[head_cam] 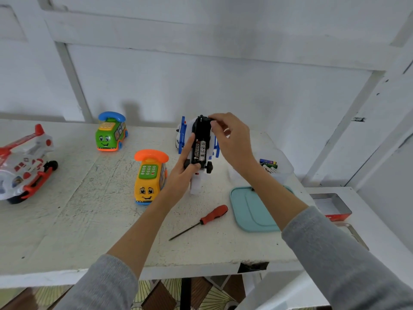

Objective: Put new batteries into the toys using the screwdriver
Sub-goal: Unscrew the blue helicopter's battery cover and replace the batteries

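Battery compartment open on the upturned toy helicopter (197, 144).
Left hand (182, 173) grips its lower body; right hand (232, 139) pinches its top end. Batteries (200, 151) look seated: hold steady, align cover squarely. Screwdriver (201, 221) lies below the helicopter.

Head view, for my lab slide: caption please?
Both hands, left and right, hold an upturned toy helicopter, batteries exposed; screwdriver lies on the table.

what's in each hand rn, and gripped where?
Both hold the upturned blue-and-white toy: left hand grips its near end by the wheels, right hand pinches the far end. Screwdriver lies unheld.
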Motion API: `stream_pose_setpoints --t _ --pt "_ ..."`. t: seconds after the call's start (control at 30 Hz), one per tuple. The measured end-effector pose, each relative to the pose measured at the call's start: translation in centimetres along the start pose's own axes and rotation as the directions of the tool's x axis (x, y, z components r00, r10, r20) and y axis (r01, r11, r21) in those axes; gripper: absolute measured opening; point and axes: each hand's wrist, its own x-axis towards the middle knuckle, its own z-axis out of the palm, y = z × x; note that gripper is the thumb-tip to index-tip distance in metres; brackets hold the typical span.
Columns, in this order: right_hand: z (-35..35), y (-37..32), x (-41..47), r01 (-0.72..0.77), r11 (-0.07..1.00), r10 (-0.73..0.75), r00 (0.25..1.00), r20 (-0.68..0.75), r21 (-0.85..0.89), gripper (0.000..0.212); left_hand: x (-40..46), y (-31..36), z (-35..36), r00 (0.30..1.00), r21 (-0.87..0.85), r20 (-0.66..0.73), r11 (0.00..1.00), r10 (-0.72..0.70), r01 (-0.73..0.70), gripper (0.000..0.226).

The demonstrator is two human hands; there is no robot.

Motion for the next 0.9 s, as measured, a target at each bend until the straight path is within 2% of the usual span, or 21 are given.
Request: stream_pose_setpoints --t 0.37,0.5,0.7,0.9 --pt "-0.1 -0.3 -3.1 0.151 0.988 -0.151 0.988 0.006 -0.018 0.014 -0.4 0.0 0.0 0.998 0.021 0.032 0.998 0.057 -0.057 0.068" --pt "0.1 0.1 -4.1 0.148 0.989 -0.148 0.989 0.028 -0.009 0.016 -0.2 0.1 -0.3 0.996 0.043 0.071 0.997 0.062 -0.065 0.069" --pt "0.7 0.8 -4.9 0.156 0.988 -0.154 0.985 0.082 -0.010 0.017 -0.2 -0.2 -0.6 0.992 0.003 0.105 0.998 0.065 -0.066 0.083" --pt "1.0 1.1 -5.0 0.168 0.984 -0.162 0.982 0.098 -0.052 0.018 -0.4 -0.2 -0.3 0.996 0.012 0.057 0.998 0.066 -0.067 0.065"
